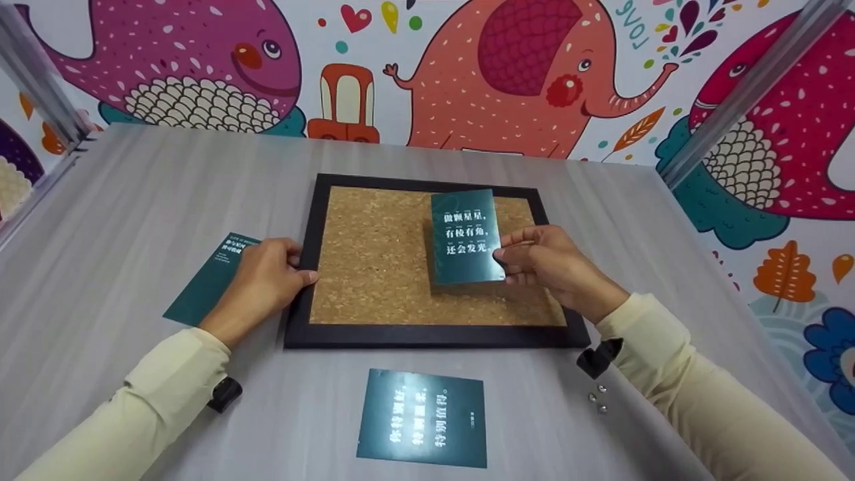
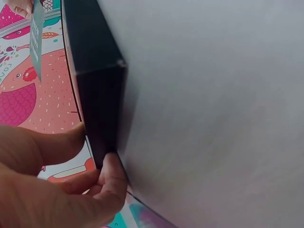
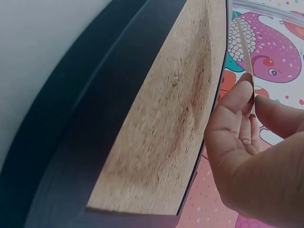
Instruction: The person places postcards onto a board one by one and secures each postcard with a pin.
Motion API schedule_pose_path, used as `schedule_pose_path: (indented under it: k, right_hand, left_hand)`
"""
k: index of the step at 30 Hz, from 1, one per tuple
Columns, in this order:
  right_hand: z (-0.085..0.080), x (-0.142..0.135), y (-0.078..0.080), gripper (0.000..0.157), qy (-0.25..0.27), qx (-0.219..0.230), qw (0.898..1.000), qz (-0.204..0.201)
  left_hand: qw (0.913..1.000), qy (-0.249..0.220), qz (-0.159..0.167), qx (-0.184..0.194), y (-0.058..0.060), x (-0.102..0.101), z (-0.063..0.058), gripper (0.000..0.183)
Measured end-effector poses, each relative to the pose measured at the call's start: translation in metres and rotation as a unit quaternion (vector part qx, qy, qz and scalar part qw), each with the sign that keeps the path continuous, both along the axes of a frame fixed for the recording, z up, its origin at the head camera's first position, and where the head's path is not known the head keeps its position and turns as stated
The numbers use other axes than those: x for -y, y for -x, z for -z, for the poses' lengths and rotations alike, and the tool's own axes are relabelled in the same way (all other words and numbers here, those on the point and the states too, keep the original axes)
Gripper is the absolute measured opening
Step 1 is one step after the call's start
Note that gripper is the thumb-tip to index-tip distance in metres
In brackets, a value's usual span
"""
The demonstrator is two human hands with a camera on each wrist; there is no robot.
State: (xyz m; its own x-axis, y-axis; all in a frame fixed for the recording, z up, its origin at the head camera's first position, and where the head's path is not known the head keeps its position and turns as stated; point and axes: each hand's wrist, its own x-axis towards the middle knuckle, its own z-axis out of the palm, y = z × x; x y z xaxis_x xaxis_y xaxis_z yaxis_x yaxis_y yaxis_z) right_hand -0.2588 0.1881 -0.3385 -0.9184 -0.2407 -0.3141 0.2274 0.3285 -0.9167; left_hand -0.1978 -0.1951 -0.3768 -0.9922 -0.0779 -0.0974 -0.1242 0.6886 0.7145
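A cork board (image 1: 374,260) in a black frame (image 1: 434,337) lies on the table. My left hand (image 1: 264,274) grips the frame's left side, thumb on top and fingers against its outer edge; the left wrist view shows the thumb (image 2: 66,145) and fingers there. Between thumb and fingers my right hand (image 1: 551,264) pinches a dark green card (image 1: 465,237) with white Chinese lettering by its right edge. That card is held over the right half of the cork and casts a shadow on it. Edge-on, it looks like a thin strip in the right wrist view.
A second green card (image 1: 207,287) lies left of the frame, partly hidden under my left hand and forearm. Another green card (image 1: 422,417), turned sideways, lies in front of the frame. Several small shiny pieces (image 1: 593,397) sit near my right sleeve. A cartoon-printed wall (image 1: 401,40) stands behind.
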Motion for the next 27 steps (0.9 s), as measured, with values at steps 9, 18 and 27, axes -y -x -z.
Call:
schedule_pose_path:
  k: [9,18,27]
  right_hand:
    - [-0.001,0.011,0.001,0.015,0.024,0.000,1.000,-0.004]
    - [0.001,0.020,0.003,0.016,0.028,0.009,1.000,0.002]
    - [0.003,0.025,0.006,0.017,0.032,0.021,0.999,0.019]
  left_hand:
    - [1.0000,-0.002,0.002,0.000,-0.001,0.001,0.001,0.047]
    - [1.0000,0.001,0.000,-0.004,-0.001,0.002,0.002,0.047]
    - [1.0000,0.002,0.001,-0.001,-0.002,0.000,0.001,0.050]
